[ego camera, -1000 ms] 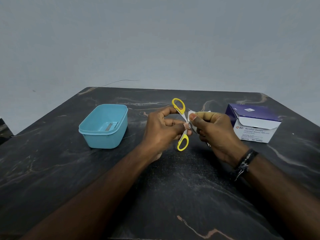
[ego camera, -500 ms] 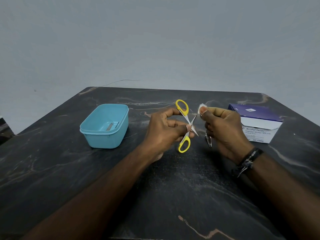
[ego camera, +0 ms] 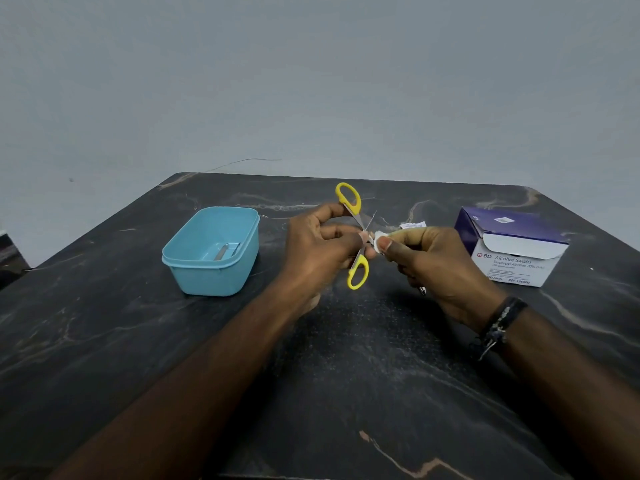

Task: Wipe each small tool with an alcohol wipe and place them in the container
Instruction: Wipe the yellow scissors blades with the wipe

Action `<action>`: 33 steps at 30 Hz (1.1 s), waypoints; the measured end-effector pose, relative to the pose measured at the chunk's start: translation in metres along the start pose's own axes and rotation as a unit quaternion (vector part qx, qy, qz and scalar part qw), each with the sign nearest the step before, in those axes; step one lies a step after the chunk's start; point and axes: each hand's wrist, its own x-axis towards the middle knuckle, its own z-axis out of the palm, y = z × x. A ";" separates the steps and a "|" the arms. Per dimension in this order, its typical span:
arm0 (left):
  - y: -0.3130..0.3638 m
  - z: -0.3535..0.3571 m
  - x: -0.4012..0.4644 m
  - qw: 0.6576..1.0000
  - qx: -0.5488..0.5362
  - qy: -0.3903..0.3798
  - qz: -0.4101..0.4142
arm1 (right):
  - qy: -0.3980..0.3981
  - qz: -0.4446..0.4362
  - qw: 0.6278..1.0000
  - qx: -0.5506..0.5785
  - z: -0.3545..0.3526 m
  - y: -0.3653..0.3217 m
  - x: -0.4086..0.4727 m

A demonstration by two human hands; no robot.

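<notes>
Midway above the tabletop [ego camera: 346, 375], the left hand [ego camera: 318, 251] grips yellow-handled scissors [ego camera: 356, 237], blades spread — right hand [ego camera: 440, 268] fingers pinch a white wipe [ego camera: 379, 241] at the blades; the blue container [ego camera: 211, 251] sits left.

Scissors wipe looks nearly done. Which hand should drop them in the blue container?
Left. The left hand already grips the scissors and is on the blue container's side. The right hand pinches the wipe, and would likely have to cross over.
</notes>
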 end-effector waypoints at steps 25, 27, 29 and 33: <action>0.008 -0.012 0.006 0.996 0.034 -0.057 -0.066 | -0.077 -0.043 0.992 -0.092 -0.001 -0.014 -0.010; 0.007 -0.012 0.006 0.995 0.036 -0.060 -0.068 | -0.086 -0.043 0.991 -0.093 0.000 -0.014 -0.010; 0.007 -0.012 0.005 0.994 0.035 -0.066 -0.074 | -0.092 -0.045 0.991 -0.089 0.000 -0.013 -0.009; 0.008 -0.011 0.004 0.993 0.033 -0.079 -0.085 | -0.105 -0.038 0.991 -0.074 0.000 -0.013 -0.009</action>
